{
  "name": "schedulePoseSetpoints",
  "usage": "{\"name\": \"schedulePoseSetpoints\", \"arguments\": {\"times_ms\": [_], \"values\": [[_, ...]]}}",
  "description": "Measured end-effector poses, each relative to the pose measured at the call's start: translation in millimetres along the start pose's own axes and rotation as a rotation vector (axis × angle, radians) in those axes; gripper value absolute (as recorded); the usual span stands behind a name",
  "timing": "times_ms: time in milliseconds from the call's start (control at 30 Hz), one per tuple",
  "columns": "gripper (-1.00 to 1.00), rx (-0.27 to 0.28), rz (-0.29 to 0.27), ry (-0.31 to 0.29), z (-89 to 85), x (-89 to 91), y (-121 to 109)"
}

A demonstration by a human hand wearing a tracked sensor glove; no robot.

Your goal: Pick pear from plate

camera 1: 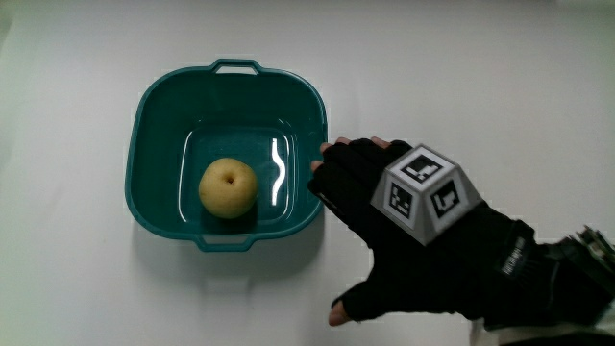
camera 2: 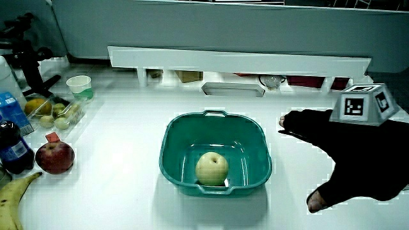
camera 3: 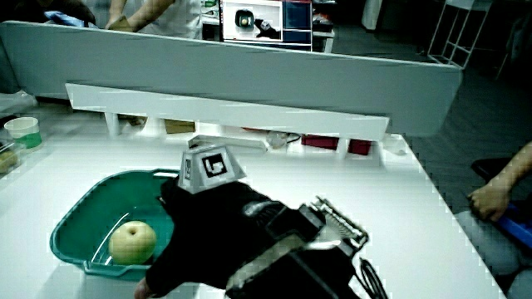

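I find the pear (camera 1: 228,186) lying in the teal basin (camera 1: 154,106), which stands in for the plate, on its floor and toward the handle nearer to me. Nothing touches the fruit. The hand (camera 1: 404,235) rests just beside the basin, fingertips (camera 1: 332,151) at its outer rim, thumb spread away from them; the fingers are relaxed, apart and hold nothing. In a side view the hand (camera 2: 358,160) sits level with the basin, not over it. An apple (camera 2: 54,157) and a banana (camera 2: 16,195) lie well apart from the basin, near the table's edge. My judgement: the pick is not begun; reach, grasp and lift all remain.
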Motion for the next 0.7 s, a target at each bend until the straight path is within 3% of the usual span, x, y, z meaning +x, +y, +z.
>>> {"name": "schedulePoseSetpoints", "arguments": {"times_ms": [33,67,100,133,200,233,267,300,367,400,433,467,533,567,633,700], "values": [[0.0,0.021,-0.028,-0.009,-0.3,0.5,4.2],[0.0,0.039,0.018,-0.014,3.4,-2.3,5.7],[0.0,0.006,0.034,0.007,5.2,-3.5,9.2],[0.0,-0.006,-0.024,0.003,1.0,-0.6,16.3],[0.0,0.035,-0.052,-0.016,0.9,-0.8,26.5],[0.0,0.001,0.043,0.005,5.8,-5.4,28.0],[0.0,0.004,-0.001,0.001,4.8,-4.5,34.7],[0.0,-0.005,0.009,0.015,6.8,-6.0,39.3],[0.0,-0.055,-0.024,0.02,3.4,-6.0,54.8],[0.0,-0.033,-0.035,0.024,5.2,-7.4,59.3],[0.0,-0.051,0.0,0.049,7.3,-9.9,62.3],[0.0,-0.034,0.014,0.043,8.3,-11.3,66.1],[0.0,-0.094,0.071,0.088,11.7,-15.3,71.5],[0.0,-0.046,0.044,0.072,11.9,-15.6,75.3],[0.0,-0.055,0.066,0.075,15.5,-19.7,79.6],[0.0,-0.063,0.033,0.072,15.4,-20.1,88.2]]}}
